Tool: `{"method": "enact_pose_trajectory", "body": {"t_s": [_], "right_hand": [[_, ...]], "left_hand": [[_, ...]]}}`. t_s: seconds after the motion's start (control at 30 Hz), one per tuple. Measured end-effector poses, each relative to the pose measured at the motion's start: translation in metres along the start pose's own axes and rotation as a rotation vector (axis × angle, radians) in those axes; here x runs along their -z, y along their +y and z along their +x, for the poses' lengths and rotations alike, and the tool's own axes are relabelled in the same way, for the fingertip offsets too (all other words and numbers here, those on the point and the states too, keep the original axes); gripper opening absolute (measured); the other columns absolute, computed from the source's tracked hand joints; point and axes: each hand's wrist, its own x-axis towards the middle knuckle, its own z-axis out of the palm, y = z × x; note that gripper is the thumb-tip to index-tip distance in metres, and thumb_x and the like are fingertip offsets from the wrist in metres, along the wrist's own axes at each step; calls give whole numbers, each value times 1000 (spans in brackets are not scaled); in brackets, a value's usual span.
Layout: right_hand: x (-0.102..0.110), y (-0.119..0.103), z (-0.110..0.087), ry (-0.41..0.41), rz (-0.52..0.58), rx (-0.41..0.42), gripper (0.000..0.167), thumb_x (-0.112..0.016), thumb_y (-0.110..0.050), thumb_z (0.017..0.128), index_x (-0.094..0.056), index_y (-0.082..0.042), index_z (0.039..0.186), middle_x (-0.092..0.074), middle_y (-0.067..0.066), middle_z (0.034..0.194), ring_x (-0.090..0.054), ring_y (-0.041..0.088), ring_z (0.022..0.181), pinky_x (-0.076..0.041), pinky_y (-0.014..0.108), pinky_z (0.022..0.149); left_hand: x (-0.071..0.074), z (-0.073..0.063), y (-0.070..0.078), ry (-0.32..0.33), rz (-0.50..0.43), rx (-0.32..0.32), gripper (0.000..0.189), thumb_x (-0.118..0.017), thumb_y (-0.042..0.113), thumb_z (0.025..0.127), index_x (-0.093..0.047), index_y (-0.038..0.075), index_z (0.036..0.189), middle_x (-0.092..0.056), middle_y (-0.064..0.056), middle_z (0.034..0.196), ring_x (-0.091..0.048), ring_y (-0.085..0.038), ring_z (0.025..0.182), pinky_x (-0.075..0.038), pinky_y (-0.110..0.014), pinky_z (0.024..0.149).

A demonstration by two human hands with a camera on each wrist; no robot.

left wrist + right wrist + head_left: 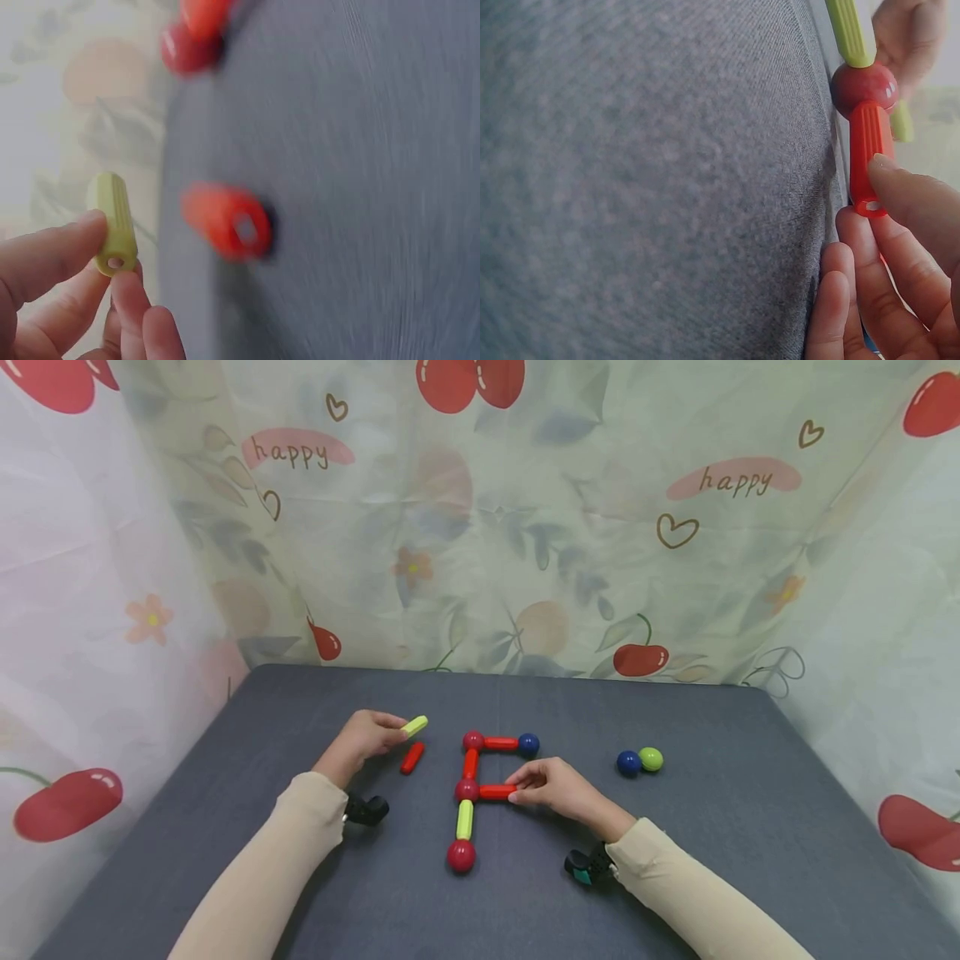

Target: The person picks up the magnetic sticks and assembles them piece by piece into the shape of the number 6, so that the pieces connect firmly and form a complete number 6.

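My left hand (369,739) pinches a yellow-green rod (114,221) by one end, raised above the table. Below it lies a loose red rod (412,758). With thumb and fingers, my right hand (558,791) pinches the free end of a red rod (869,154), whose other end touches the middle red ball (467,789). From that ball a red rod (470,765) runs up to another red ball (473,741), which joins a red rod (501,743) and a blue ball (528,744). A yellow-green rod (465,820) leads down to a red ball (461,856).
To the right, a blue ball (628,763) and a green ball (651,759) sit side by side on the dark grey table (735,827). A patterned curtain (495,585) stands behind the table and along both sides. Each wrist wears a black camera (367,810).
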Motion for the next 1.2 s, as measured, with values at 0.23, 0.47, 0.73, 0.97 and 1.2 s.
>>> {"method": "enact_pose_trajectory", "body": {"t_s": [0.23, 0.47, 0.73, 0.97, 1.2], "right_hand": [[1, -3, -1, -5, 2, -3, 21, -76, -19, 85, -73, -8, 103, -68, 1, 88, -56, 12, 75, -47, 25, 69], [2, -3, -2, -15, 32, 22, 24, -75, -18, 85, -72, -5, 104, -70, 4, 91, -58, 12, 76, -49, 26, 71], [1, -2, 0, -7, 10, 12, 21, -75, -19, 85, -73, -8, 102, -70, 1, 89, -59, 13, 77, -49, 26, 72], [-1, 1, 1, -11, 8, 8, 21, -75, -20, 85, -73, -10, 102, -69, -1, 88, -59, 13, 77, -49, 26, 72], [0, 2, 0, -10, 14, 8, 20, -75, -19, 85, -73, -9, 102, -70, 0, 88, -59, 13, 76, -49, 27, 71]], "left_hand": [[-27, -36, 25, -95, -19, -122, 30, -69, 16, 90, -68, 7, 119, -67, -11, 112, -60, -24, 94, -51, -36, 82], [-65, -70, 30, -256, 57, -204, 19, -74, 17, 85, -75, 13, 104, -68, 0, 87, -56, -21, 73, -46, -30, 61], [-88, -84, 22, -392, 254, -287, 12, -78, 18, 81, -76, 19, 94, -68, 5, 78, -56, -13, 71, -45, -28, 66], [-97, -83, 18, -437, 369, -328, 11, -82, 17, 77, -77, 18, 87, -68, 9, 75, -58, -10, 72, -47, -28, 69], [-103, -86, 21, -415, 446, -341, 10, -83, 16, 75, -77, 19, 83, -67, 10, 71, -58, -7, 67, -48, -24, 65]]}}
